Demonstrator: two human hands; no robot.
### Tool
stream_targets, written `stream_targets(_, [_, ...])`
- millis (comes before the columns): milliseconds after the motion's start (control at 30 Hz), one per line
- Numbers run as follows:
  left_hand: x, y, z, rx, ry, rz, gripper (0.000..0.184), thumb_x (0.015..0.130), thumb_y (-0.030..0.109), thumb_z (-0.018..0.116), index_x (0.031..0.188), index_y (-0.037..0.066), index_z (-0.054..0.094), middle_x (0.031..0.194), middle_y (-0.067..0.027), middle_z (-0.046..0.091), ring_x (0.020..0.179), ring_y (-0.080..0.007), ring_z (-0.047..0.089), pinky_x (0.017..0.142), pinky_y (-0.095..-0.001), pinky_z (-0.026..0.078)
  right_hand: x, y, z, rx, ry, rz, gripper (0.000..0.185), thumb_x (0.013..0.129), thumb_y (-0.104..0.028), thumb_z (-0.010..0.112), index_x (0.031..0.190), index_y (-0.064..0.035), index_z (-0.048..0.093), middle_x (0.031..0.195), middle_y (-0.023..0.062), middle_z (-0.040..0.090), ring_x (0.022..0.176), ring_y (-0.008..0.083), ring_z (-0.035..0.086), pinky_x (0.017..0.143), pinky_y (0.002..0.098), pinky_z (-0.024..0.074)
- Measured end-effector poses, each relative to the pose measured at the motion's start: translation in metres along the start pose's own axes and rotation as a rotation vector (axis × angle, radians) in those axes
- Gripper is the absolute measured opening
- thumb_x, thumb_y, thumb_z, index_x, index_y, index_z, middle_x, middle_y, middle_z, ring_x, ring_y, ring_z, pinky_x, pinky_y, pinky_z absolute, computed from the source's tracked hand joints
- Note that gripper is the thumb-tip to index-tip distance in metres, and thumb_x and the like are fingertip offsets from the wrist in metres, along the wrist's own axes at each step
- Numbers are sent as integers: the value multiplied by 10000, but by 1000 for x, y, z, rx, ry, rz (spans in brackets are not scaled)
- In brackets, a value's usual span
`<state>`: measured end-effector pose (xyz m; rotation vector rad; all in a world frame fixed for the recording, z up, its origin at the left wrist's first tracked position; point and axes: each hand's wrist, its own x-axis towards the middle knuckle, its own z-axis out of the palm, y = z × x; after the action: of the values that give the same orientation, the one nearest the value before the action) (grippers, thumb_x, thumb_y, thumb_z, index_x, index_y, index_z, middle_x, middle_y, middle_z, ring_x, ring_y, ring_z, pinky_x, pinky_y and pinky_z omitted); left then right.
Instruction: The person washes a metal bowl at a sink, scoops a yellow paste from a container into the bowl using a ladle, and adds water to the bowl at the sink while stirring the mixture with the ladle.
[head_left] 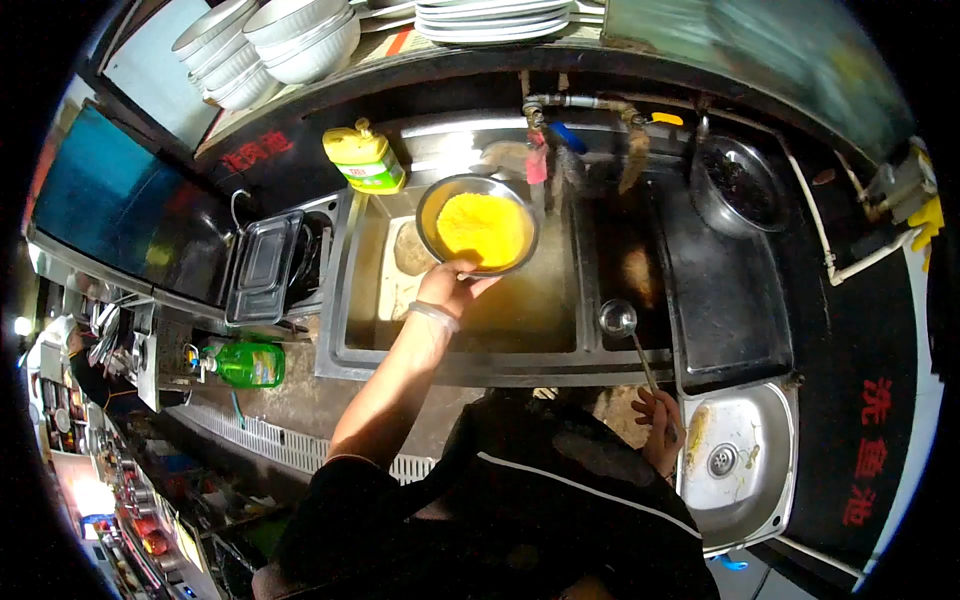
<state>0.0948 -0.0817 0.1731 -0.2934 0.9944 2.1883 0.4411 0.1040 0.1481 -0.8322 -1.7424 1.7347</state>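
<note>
A round metal bowl (430,252) with bright yellow contents (482,228) hangs over the left basin of a large steel sink (350,345). My left hand (452,290) grips the near rim of this bowl, fingers closed on it. Over on the right, my right hand (657,425) is wrapped round the handle of a ladle (619,318). The ladle's shiny round head is over the front of the dark right basin. Whether the yellow stuff is powder or grains, I cannot tell.
Taps (540,112) stand behind the sink, with a yellow jug (362,158) at its back left. A dark metal tray (733,300) and a small sink (735,500) lie to the right. Stacked bowls (305,40) line the shelf above. A green bottle (250,364) stands left.
</note>
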Motion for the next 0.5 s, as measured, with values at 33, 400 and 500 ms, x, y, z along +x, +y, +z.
stream_targets(33, [7,-4,1,-40,2,-13,432,732,-87,496,1156,-29,435,1123,-169,521,1022,-336,536,875,-478,482,1,-4,1,-2,-1,3,264,942,-147,398,1118,10,516,1038,155,616,847,215,634,650,264,492])
stream_targets(400, [87,-61,10,-297,-121,-134,411,729,-101,506,1130,-36,450,1100,-186,546,1024,-342,542,908,-460,465,0,-6,-17,108,52,14,328,936,-223,434,1129,35,498,1029,165,611,825,230,621,666,291,471])
stream_targets(500, [88,-63,22,-282,-100,-130,410,726,-99,506,1127,-35,451,1092,-186,547,1020,-343,541,907,-464,463,-3,-16,-14,-5,100,39,374,926,-282,440,1137,22,496,1043,164,607,847,239,618,677,287,457])
